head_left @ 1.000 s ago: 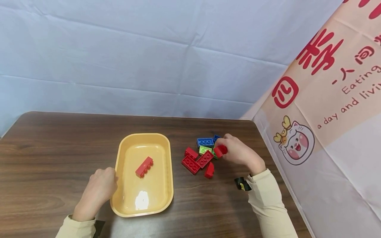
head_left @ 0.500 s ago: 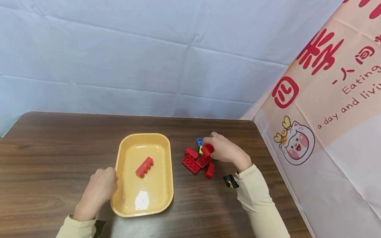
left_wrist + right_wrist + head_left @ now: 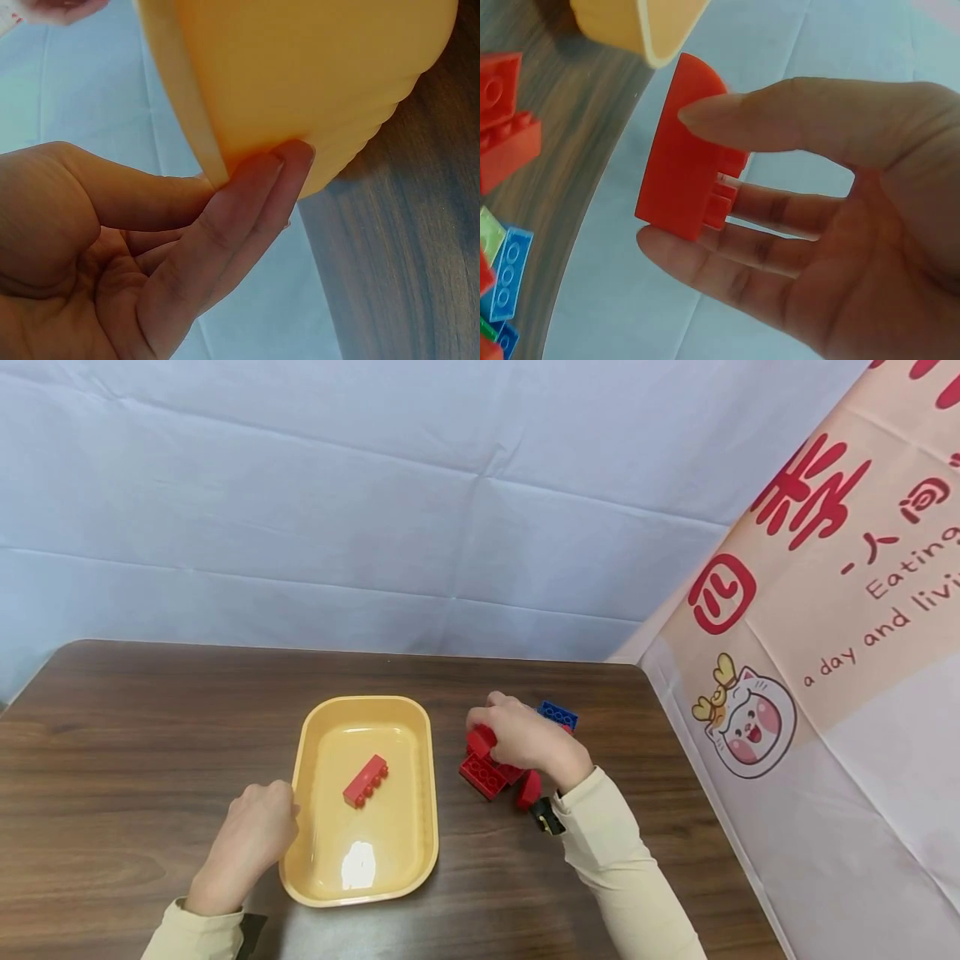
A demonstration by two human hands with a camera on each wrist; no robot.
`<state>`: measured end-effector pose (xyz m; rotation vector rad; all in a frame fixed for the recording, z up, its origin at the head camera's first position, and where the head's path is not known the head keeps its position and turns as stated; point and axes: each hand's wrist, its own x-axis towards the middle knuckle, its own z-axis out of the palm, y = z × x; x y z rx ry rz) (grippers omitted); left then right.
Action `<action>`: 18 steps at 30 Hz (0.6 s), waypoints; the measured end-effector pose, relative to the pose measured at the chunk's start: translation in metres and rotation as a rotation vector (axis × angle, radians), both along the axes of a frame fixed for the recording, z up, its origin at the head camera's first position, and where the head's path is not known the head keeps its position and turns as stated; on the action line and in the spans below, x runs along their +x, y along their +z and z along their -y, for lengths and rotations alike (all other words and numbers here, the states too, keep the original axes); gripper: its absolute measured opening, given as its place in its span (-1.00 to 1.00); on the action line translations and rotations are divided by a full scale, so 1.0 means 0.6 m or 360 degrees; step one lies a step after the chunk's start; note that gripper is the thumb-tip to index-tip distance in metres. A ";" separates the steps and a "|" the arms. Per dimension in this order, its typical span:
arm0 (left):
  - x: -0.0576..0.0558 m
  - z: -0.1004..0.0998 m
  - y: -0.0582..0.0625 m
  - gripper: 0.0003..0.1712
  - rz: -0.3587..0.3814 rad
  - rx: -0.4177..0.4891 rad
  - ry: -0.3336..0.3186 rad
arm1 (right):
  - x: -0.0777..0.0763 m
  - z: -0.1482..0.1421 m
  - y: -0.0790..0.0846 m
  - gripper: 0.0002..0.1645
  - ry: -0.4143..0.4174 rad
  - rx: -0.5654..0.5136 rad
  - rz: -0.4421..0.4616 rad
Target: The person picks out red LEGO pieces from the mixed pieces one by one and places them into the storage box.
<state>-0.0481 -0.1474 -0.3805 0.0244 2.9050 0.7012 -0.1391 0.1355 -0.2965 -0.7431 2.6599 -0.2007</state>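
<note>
My left hand (image 3: 253, 831) pinches the left rim of a yellow tray (image 3: 433, 827); in the left wrist view the thumb lies on one side of the wall and the fingers press the outer side. A red toy brick (image 3: 365, 782) lies in the tray. Over the brick pile to the right, my right hand (image 3: 525, 731) holds a red toy brick with a rounded end (image 3: 681, 146) between thumb and fingers, its studs toward the palm. Beneath that hand are more red bricks (image 3: 482, 776), partly hidden by it.
A blue brick (image 3: 558, 715) shows behind the right hand. In the right wrist view a light green brick (image 3: 489, 232) sits beside a blue brick (image 3: 511, 274). The brown wooden table (image 3: 150, 718) ends at a pale cloth backdrop (image 3: 300, 510).
My right hand has moved left over the pile toward the tray, carrying the rounded red brick. The left hand and the tray stay in place.
</note>
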 end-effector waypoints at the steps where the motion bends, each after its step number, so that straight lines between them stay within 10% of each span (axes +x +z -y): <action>1: 0.000 0.000 0.000 -0.82 -0.0001 0.0000 0.0002 | 0.000 0.006 0.000 -0.53 0.0011 0.0005 0.0001; 18: 0.000 0.000 -0.002 -0.82 -0.0027 -0.0011 -0.0002 | 0.017 0.102 -0.002 -0.60 0.0284 0.0053 -0.0043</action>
